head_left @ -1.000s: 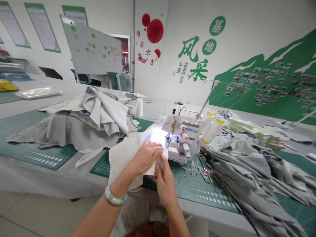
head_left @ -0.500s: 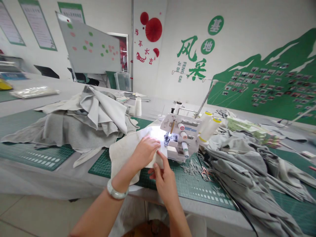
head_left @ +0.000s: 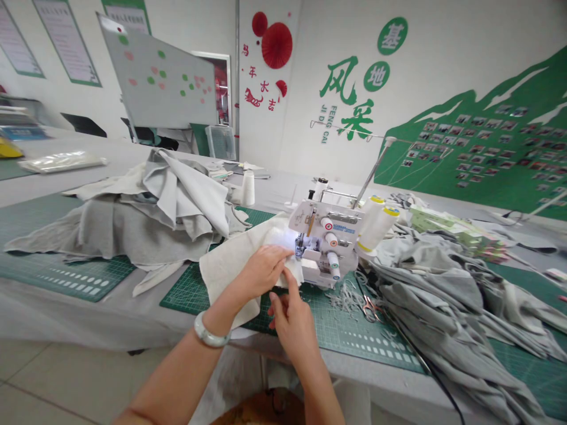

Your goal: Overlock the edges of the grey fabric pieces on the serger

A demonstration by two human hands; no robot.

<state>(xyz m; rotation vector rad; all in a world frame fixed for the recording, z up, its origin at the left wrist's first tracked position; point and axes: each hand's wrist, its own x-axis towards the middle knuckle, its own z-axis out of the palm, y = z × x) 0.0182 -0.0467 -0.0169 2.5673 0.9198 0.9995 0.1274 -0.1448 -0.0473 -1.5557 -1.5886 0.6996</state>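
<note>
Cream cloth [head_left: 228, 262], white sewing machine [head_left: 345, 241], green mat [head_left: 325, 319] — pale-gridded

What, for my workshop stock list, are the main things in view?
Boxy sewing machine: one, white, right of centre
Flat cloth piece: one, cream, reaching the machine
Crumpled cloth heap: one, grey and cream, left
Draped cloth heap: one, mostly grey, right
Yellow-topped thread cones: two, white, machine's right
Plain thread cone: one, white, left behind machine
Small metal scissors: one, pinkish handles, right mat area
Curly thread scraps: uncounted, pale, beside scissors
Gridded cutting mats: at least three, green, tabletop
Long covered table: one, pale grey, foreground
Dotted whiteboard: one, white, back left
Mountain mural with photos: one, green, right wall
Smooth bangle: one, pale green, left wrist
Left hand: one, bare, on cream cloth
Right hand: one, bare, beside left hand
</note>
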